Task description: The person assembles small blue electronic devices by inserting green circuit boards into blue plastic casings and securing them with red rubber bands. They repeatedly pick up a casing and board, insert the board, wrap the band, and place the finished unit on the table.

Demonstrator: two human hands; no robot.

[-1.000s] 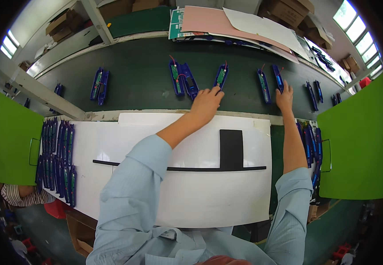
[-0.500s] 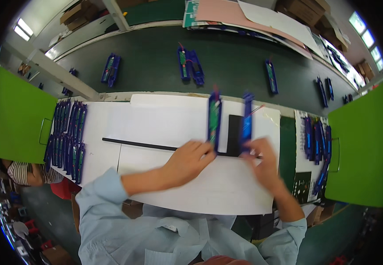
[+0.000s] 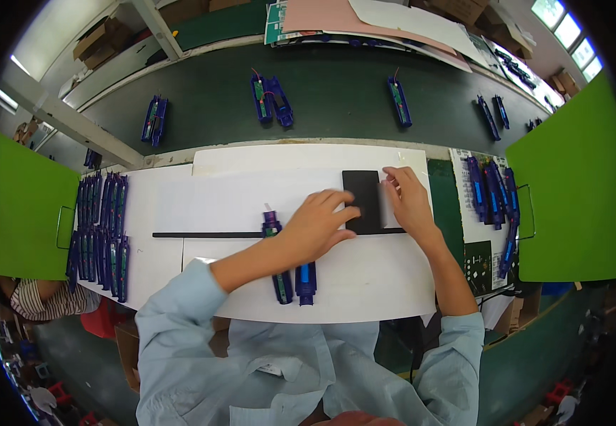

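Observation:
My left hand (image 3: 316, 226) is open, its fingers spread at the left edge of a flat black rectangular pad (image 3: 362, 202) on the white board. At the pad's right edge is my right hand (image 3: 410, 204), thumb and fingertips close together. A blurred greyish sliver shows below those fingertips, too smeared to name. Beneath my left forearm lies a blue casing half (image 3: 282, 290) with a green circuit board, its middle hidden by the arm. Beside it lies a second blue casing half (image 3: 306, 285), its upper end covered by my wrist.
A long black strip (image 3: 208, 235) crosses the white board (image 3: 365, 284). Rows of blue casings (image 3: 102, 234) lie at left, more casings (image 3: 494, 192) at right. Green panels (image 3: 27, 206) flank both sides. Beyond, several casings rest on a dark green bench (image 3: 336, 92).
Both blue casing halves, near my hands before, now lie closer to me under my left forearm, released. My hands have gone to the black pad. The whole view has shifted slightly.

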